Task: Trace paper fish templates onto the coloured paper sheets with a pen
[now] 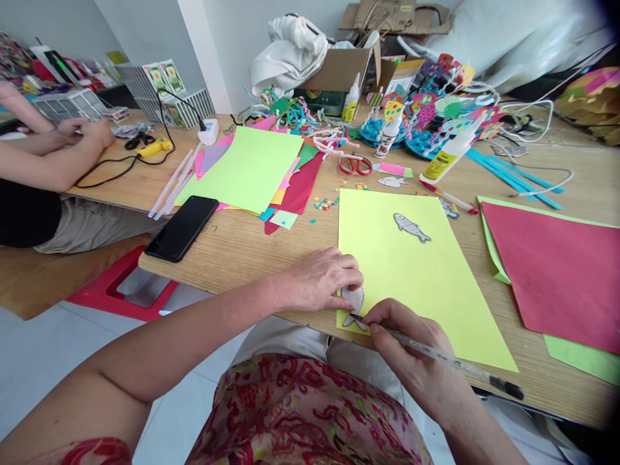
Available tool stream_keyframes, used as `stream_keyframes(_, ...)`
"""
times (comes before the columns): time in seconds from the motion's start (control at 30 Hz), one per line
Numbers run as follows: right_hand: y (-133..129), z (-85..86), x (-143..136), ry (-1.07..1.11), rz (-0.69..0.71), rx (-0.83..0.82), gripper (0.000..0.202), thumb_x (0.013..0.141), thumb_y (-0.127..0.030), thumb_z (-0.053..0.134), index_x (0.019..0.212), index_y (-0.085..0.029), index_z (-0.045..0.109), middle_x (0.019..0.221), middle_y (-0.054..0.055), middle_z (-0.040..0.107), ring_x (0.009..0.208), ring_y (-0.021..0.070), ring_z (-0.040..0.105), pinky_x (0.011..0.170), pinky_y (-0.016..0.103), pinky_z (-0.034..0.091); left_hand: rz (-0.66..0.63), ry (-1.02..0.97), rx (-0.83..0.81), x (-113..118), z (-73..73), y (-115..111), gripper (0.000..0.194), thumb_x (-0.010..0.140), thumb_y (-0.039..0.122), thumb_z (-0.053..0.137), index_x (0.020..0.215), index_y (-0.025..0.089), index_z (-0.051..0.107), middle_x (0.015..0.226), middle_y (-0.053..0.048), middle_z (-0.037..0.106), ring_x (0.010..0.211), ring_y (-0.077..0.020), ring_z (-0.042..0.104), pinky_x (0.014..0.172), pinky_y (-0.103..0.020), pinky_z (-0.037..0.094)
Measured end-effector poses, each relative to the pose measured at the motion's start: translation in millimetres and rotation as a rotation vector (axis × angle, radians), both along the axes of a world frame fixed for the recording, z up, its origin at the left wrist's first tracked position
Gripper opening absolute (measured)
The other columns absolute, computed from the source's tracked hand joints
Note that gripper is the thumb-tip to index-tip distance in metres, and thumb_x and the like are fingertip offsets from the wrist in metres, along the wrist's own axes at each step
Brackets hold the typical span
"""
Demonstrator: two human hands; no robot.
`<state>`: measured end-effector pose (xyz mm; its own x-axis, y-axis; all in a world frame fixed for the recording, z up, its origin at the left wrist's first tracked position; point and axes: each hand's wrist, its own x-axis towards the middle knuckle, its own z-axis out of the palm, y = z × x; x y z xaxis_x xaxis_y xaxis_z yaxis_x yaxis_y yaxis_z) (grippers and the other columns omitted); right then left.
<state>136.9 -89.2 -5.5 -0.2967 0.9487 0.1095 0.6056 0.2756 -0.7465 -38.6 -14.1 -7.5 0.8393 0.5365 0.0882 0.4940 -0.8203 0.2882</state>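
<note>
Wood desk [256, 258]: L hand [322, 281], fingers apart, pins fish [353, 297] to yel. sheet [411, 278]; R hand [416, 329] grips pen [436, 354], prob. tracing; needs steady hold.

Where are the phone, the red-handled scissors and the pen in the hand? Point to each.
Phone [182, 228]: head view, middle of its dark screen.
Red-handled scissors [355, 166]: head view, where the handles meet.
Pen [433, 352]: head view, middle of its clear barrel.
</note>
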Motion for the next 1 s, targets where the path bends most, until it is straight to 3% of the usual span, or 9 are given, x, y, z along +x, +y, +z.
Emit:
stream_keyframes(0.77,-10,-1.2,-2,0.036,0.116,-0.047,0.012,0.078,-0.017,0.041,0.068,-0.021,0.047,0.047,-0.008,0.041,0.041,0.0083,0.037,0.04,0.02,0.028,0.01,0.014,-0.02,0,-2.0,1,0.02,0.079,0.034,0.064,0.089,0.017,0.058,0.1,-0.004,0.056,0.096,-0.0199,0.049,0.084,-0.029,0.035)
stream_keyframes(1.0,-11,-2.2,-2,0.094,0.044,-0.107,0.014,0.078,-0.022,0.042,0.066,-0.021,0.049,0.045,-0.007,0.04,0.039,0.009,0.037,0.039,0.02,0.028,0.008,0.012,-0.018,-1,-0.9,0,0.021,0.08,0.034,0.064,0.089,0.017,0.057,0.1,-0.004,0.056,0.095,-0.0194,0.049,0.084,-0.029,0.035)
